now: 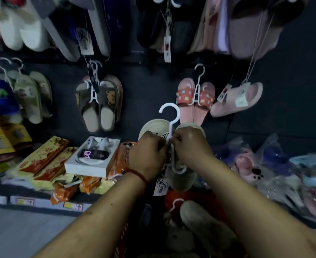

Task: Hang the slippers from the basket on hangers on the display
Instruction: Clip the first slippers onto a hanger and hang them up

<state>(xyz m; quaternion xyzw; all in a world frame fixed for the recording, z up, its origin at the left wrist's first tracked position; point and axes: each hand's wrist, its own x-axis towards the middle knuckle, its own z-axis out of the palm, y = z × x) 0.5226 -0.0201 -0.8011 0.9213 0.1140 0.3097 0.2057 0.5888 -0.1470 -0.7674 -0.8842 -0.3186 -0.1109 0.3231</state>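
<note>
Holding a pair of cream slippers (153,126) up in front of the dark display wall (149,86), on a white hanger (170,105) with its hook pointing up. With the left hand (147,153), grip closed around the left slipper, right beside the hanger's stem. With the right hand (190,144), grip pinching the stem itself (fingertips bunched tight). Red string (136,173) round the left wrist.

Bare wall just above the hook, between the brown bear slippers (99,103) on the left and the pink slippers with red straps (194,97) on the right. Less room further right, with one more pink slipper (237,99) hanging at a slant. More pairs in a row overhead.

Down low by the arms, the red basket (200,196), with a fuzzy slipper (200,215) and a second hanger (177,201) inside. Left of the hands, a shelf edge (47,202) with small yellow price labels, and on the shelf a white box (92,157) and orange packets (123,155). Right of the hands, bagged slippers (255,164).

Paper tag (160,187) dangling under the cream pair, printed but too blurry to read. Same with the tags overhead and the writing on the packets.
</note>
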